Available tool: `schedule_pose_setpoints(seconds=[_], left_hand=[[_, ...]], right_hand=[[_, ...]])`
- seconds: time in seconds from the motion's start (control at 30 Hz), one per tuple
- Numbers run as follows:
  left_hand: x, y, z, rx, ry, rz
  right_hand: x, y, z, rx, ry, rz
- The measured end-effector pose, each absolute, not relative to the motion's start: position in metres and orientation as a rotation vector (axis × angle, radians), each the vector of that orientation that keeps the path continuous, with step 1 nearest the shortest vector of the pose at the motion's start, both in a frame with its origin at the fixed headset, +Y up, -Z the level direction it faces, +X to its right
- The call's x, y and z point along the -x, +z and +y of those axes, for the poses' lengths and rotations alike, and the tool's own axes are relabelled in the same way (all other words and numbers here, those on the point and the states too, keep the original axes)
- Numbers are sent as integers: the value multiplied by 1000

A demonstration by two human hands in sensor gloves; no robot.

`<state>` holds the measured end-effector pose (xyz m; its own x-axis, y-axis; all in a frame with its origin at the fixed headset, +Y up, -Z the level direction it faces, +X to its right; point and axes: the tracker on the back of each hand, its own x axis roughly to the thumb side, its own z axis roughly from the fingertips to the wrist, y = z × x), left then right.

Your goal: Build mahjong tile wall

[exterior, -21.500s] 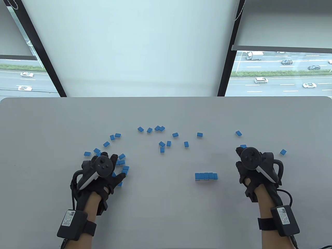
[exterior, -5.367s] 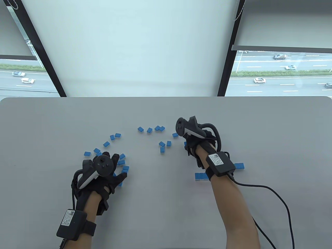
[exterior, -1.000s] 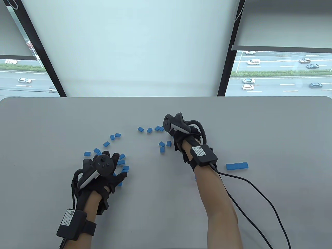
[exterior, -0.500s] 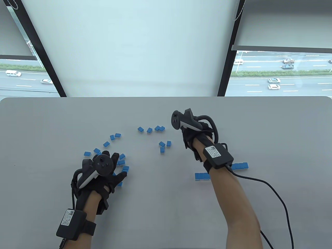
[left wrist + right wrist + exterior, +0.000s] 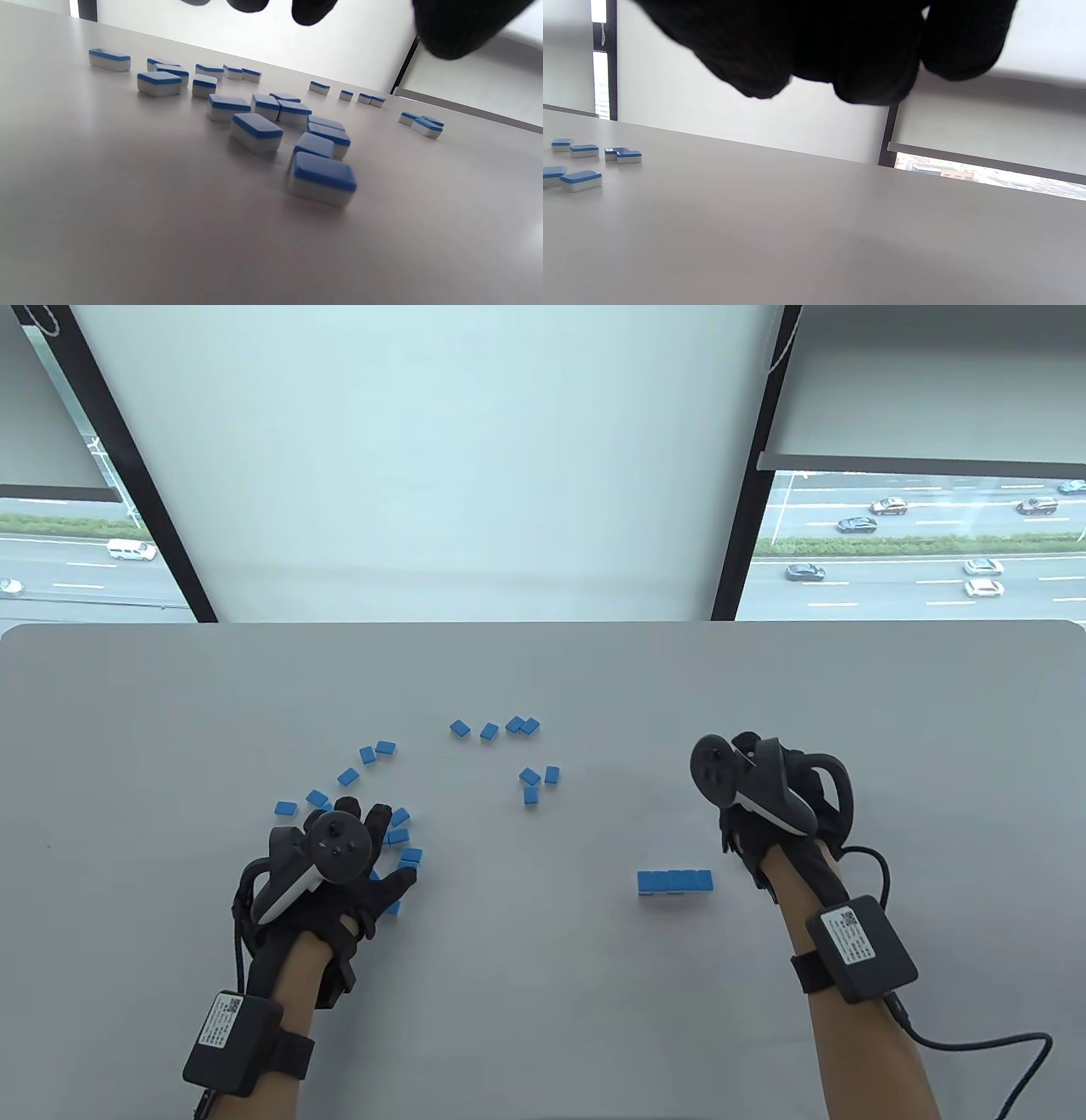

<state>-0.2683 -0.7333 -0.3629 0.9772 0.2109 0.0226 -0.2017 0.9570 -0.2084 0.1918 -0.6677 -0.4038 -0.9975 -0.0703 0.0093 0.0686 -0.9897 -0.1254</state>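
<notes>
Blue-backed white mahjong tiles (image 5: 386, 823) scattered left and centre on grey table (image 5: 543, 984); short finished row of five tiles (image 5: 674, 882) centre-right. Gathering step. Left hand (image 5: 327, 869) spread flat over the pile, gripping nothing. Right hand (image 5: 764, 806) curled just beside the row; contents hidden, cannot tell. Next: place any tile carried against the row's end, flush.

White printed labels on both black wrist boxes (image 5: 234, 1040), print too small to read, no other text
</notes>
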Motion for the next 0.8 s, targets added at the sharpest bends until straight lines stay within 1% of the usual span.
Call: schedule_pose_setpoints(seconds=[0.17, 0.23, 0.37, 0.8], left_hand=[[268, -364, -736, 218, 212, -46], [268, -364, -739, 230, 213, -45], [267, -364, -740, 237, 212, -45], [268, -363, -740, 239, 217, -41]], right_hand=[[-217, -393, -702, -83, -3138, 120], [-222, -393, -716, -80, -3147, -6], [-226, -393, -732, -80, -3138, -121], [-221, -394, -742, -67, -3126, -185]])
